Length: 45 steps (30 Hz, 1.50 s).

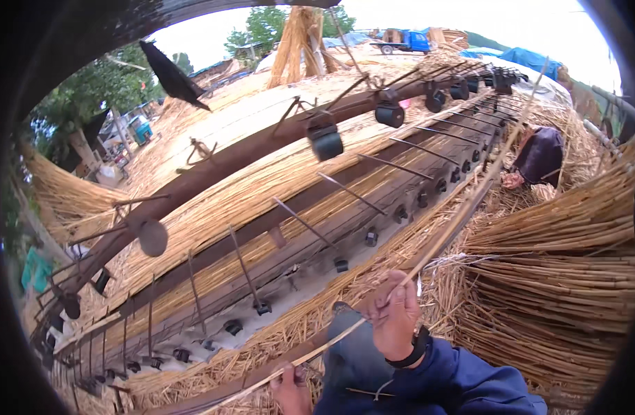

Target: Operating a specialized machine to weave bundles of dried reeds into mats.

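A long pale reed stalk (339,337) runs slantwise across my lap, from the lower left up toward the far right. My right hand (395,319), with a dark band at its wrist, is closed round the stalk above my knee. Lower and to the left, my left hand (292,391) pinches the same stalk near the bottom edge. Ahead of both hands stretches a long weaving frame with a dark upper beam (245,144), thin metal rods (350,193) and black spools (324,141) hanging from it. Reed matting (217,187) lies behind the rods.
Thick reed bundles (559,294) are stacked close at my right. Loose straw covers the ground around me. Beyond them sits a dark purple cloth shape (541,156) that I cannot make out. Farther off stand an upright reed sheaf (295,52) and a blue truck (415,43).
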Motion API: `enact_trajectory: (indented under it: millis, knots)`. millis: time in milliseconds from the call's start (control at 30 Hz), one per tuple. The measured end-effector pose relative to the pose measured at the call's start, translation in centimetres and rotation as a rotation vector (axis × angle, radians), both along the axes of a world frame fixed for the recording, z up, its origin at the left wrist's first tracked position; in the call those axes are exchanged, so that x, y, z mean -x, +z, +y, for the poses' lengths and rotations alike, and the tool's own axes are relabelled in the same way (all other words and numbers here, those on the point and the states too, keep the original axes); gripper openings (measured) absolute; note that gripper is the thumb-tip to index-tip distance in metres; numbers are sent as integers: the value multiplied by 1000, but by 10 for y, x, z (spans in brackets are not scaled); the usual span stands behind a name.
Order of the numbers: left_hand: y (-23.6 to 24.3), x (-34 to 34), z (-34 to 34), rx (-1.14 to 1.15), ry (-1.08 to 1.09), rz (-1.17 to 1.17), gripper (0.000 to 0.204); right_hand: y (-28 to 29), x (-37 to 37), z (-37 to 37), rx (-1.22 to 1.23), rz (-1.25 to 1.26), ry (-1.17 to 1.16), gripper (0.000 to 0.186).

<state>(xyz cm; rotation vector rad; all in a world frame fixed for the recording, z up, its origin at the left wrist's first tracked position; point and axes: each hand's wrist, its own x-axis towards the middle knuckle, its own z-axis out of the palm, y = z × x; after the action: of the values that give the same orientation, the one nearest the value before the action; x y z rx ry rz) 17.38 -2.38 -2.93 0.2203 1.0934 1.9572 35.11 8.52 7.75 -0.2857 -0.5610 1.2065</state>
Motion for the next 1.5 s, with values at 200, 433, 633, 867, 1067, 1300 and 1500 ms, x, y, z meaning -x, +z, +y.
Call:
enact_trajectory:
  millis: [200, 433, 633, 867, 1067, 1300, 1500]
  knots:
    - [-6, -58, 21, 26, -294, 94, 11, 18, 26, -11, -245, -384, 70, 34]
    - [-7, -51, 15, -51, -88, 11, 16, -23, 89, -32, -717, -1249, 344, 22]
    - [-4, 1, -8, -217, -112, -342, 19, 0, 77, -6, -905, -1527, 192, 26]
    - [40, 37, -17, -340, 15, -158, 32, -5, 44, 20, -1001, -1693, -10, 26]
    - [52, 45, -22, -376, -17, -20, 21, -10, 33, 19, -999, -1685, 23, 29]
    - [63, 33, -25, -256, 130, 157, 23, -29, 34, 1, -902, -1710, 13, 39]
    - [102, 62, -42, -284, 214, 293, 38, -41, 21, 31, -1092, -1730, -36, 32]
